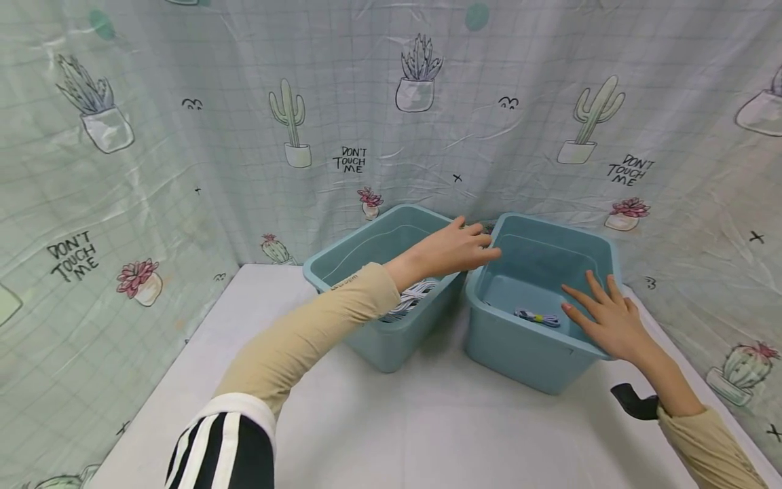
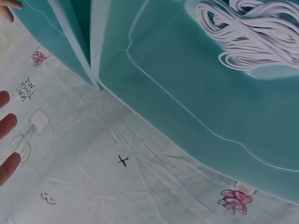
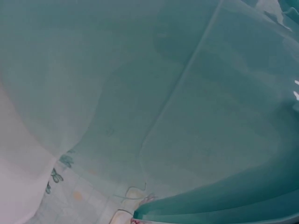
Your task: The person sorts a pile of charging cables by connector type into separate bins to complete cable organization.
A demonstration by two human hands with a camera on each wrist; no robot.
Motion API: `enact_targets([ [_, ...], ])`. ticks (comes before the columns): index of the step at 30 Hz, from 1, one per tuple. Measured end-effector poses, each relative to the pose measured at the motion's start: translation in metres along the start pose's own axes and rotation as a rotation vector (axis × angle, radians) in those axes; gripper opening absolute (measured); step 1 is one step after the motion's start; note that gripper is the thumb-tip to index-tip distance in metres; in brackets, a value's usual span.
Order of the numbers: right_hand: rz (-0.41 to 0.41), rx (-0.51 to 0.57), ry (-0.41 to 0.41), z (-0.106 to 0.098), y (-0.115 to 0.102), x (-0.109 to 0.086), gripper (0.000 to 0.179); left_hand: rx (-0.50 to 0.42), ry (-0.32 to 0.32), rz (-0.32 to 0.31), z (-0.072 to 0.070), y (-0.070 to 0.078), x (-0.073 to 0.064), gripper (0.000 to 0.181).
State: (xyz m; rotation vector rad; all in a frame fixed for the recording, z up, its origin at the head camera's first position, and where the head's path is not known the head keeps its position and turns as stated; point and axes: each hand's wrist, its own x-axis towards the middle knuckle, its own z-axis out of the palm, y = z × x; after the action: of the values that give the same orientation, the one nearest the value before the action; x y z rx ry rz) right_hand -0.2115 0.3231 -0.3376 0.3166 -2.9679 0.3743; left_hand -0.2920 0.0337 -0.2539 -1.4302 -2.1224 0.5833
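Note:
Two blue-green plastic bins stand side by side. Inside the left bin lie looped white cables, partly hidden by my left forearm in the head view. My left hand hovers over that bin's right rim, fingers pointing toward the other bin and holding nothing. On the floor of the right bin is a small dark cable bundle with a yellow-green band. Above this bin's right side my right hand has its fingers spread, nothing in them. Its wrist view is filled mostly by blurred bin wall.
The bins rest on a white table. Behind and beside it hangs a curtain printed with cacti. A black strap sticks out near my right wrist.

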Motion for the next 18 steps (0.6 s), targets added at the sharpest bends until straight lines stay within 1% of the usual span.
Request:
enact_targets([
  [4, -0.001, 0.002, 0.005, -0.001, 0.001, 0.000, 0.059, -0.040, 0.020, -0.014, 0.002, -0.002, -0.017, 0.027],
  [6, -0.003, 0.006, 0.009, -0.001, 0.001, -0.001, 0.059, -0.043, 0.047, -0.015, 0.004, -0.003, -0.026, 0.025],
  [10, -0.013, 0.012, 0.027, -0.001, 0.001, -0.001, 0.058, -0.019, 0.111, -0.019, 0.008, -0.003, -0.042, 0.022],
  [12, -0.018, 0.016, 0.037, 0.000, 0.001, -0.001, 0.057, -0.028, 0.135, -0.024, 0.010, -0.003, -0.050, 0.020],
  [18, -0.025, 0.023, 0.047, -0.001, 0.000, -0.002, 0.056, -0.087, 0.167, -0.041, 0.013, -0.002, -0.075, 0.010],
])
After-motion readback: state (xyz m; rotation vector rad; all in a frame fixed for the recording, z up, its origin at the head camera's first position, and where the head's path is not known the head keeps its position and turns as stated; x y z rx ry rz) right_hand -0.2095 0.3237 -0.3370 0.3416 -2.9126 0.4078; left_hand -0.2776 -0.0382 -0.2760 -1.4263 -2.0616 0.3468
